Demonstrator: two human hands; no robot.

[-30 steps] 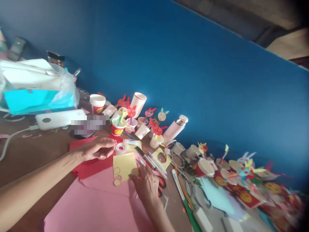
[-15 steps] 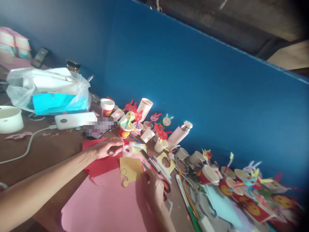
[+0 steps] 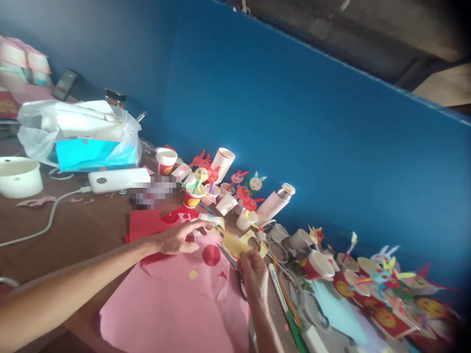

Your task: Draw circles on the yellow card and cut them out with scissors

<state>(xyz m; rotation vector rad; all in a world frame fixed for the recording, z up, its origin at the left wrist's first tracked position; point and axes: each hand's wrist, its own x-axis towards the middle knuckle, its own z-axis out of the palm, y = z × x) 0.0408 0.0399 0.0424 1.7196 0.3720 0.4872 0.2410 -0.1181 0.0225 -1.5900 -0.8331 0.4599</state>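
My right hand (image 3: pixel 254 275) pinches the edge of a yellow paper sheet (image 3: pixel 235 243) and lifts it off the table, above the pens and scissors. My left hand (image 3: pixel 181 236) lies on the red paper (image 3: pixel 145 223) at the top edge of the big pink sheet (image 3: pixel 176 306). Its fingers are stretched out and nothing shows in them. A round red disc (image 3: pixel 211 255) and a small yellow disc (image 3: pixel 193 274) lie bare on the pink sheet, just right of my left hand.
Paper cups with bunny cut-outs (image 3: pixel 206 184) line the blue wall (image 3: pixel 294 122). A pink flask (image 3: pixel 273 202), pens (image 3: pixel 281 294), more decorated cups (image 3: pixel 353 279), a white power bank (image 3: pixel 117 180), a plastic bag (image 3: pixel 79 132) and a white bowl (image 3: pixel 18 176) crowd the brown table (image 3: pixel 66 230).
My right hand has lifted the yellow sheet up and to the right, uncovering the red and yellow discs. My left hand slid forward from the tape roll and flattened.
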